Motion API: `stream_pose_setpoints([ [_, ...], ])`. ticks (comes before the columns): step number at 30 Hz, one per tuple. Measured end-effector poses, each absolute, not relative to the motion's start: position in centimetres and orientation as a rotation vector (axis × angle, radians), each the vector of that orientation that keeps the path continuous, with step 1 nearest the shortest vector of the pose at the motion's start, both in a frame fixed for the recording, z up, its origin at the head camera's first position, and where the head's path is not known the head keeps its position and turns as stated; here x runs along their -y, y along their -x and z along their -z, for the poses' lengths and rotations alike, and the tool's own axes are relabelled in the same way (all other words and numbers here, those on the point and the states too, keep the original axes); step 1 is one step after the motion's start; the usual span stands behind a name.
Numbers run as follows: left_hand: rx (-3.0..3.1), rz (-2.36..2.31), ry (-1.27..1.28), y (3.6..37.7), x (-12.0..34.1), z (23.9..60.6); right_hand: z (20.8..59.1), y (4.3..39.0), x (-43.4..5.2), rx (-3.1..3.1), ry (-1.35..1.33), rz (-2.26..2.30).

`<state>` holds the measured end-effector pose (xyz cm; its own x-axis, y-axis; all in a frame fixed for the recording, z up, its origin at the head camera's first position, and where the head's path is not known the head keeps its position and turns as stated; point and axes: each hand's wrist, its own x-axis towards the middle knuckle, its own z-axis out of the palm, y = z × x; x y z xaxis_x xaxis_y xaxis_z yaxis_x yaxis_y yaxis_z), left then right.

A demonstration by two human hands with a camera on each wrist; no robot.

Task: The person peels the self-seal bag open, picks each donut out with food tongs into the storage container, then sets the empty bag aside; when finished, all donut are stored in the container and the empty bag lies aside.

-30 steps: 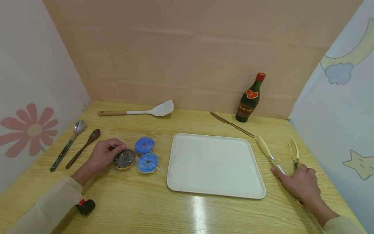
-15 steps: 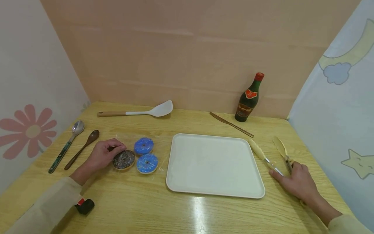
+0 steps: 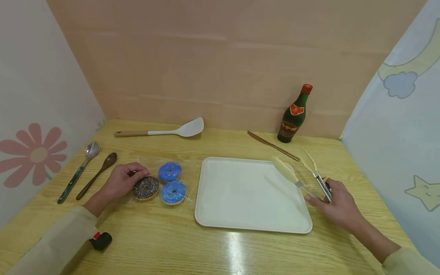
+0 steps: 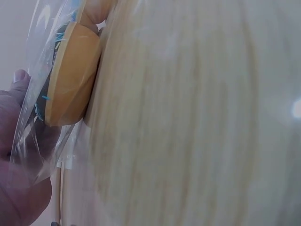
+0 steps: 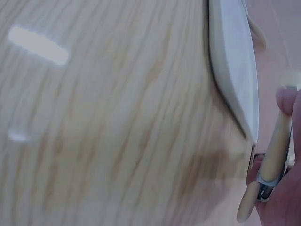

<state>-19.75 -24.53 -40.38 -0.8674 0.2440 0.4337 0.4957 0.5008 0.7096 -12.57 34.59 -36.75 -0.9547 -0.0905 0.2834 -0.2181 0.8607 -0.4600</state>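
At the left of the head view, my left hand point(image 3: 122, 183) pinches the edge of a clear plastic bag point(image 4: 28, 155) beside a chocolate-topped donut point(image 3: 146, 187). Two blue-iced donuts point(image 3: 173, 192) lie in the same bag, just right of it. The left wrist view shows the donut's tan underside through the plastic. My right hand point(image 3: 340, 204) grips a pair of tongs point(image 3: 321, 185) with cream-coloured heads, spread apart. One tong head overlaps the upper right corner of the white tray point(image 3: 252, 194); the other points toward the table knife. In the right wrist view, the tongs' cream handle point(image 5: 276, 150) shows in the palm.
A metal spoon point(image 3: 78, 172) and a wooden spoon point(image 3: 97, 175) lie left of my left hand. Along the back are a white spatula with a wooden handle point(image 3: 158, 133), a brown table knife point(image 3: 273, 146) and a green bottle point(image 3: 292, 118). Walls enclose three sides.
My right hand has lifted the tongs and brought them left, from the table at the right to the tray's upper right corner. The left hand and donuts stay put.
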Motion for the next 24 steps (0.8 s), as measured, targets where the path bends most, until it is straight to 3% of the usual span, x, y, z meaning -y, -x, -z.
stream_pose_setpoints([
  [14,2.453,1.337,0.634,19.3,24.8,40.1,35.1,14.2,-26.1,2.727,-0.973,-0.915],
  [24,2.433,1.32,0.663,19.2,24.5,40.1,34.5,15.7,-21.2,2.816,-1.146,-0.761],
])
